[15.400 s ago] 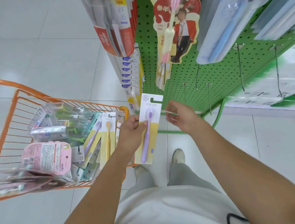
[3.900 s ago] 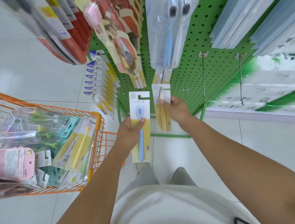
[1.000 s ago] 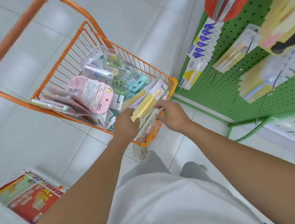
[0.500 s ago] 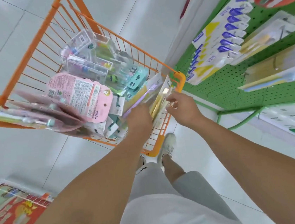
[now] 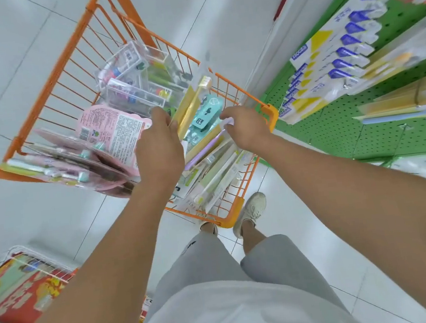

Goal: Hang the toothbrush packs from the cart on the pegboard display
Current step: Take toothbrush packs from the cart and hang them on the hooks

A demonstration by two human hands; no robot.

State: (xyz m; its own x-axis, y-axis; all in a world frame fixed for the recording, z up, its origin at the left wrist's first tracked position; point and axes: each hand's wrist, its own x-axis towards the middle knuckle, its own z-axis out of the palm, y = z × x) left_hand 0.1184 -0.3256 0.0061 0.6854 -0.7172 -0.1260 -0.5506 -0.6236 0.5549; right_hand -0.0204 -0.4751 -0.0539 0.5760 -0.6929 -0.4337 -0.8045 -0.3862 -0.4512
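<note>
The orange wire cart point(image 5: 271, 113) stands in front of me, full of toothbrush packs. My left hand point(image 5: 158, 143) reaches into it and grips a yellow toothbrush pack point(image 5: 190, 102), which stands tilted up out of the pile. My right hand point(image 5: 246, 128) is over the cart's right side and pinches the white top of a pack with a purple toothbrush point(image 5: 205, 149). The green pegboard display point(image 5: 336, 131) is at the right, with packs hanging on its hooks.
In the cart lie a pink pack point(image 5: 113, 135), clear boxes point(image 5: 129, 91) and a teal pack point(image 5: 206, 111). White, blue and yellow packs point(image 5: 328, 68) hang in a row on the pegboard. A wire basket of red goods point(image 5: 22, 289) sits on the floor at lower left.
Both hands have reached further into the cart. The left hand has lifted the yellow pack upright, and the right hand has moved onto the purple-brush pack. The view has tipped down over the cart.
</note>
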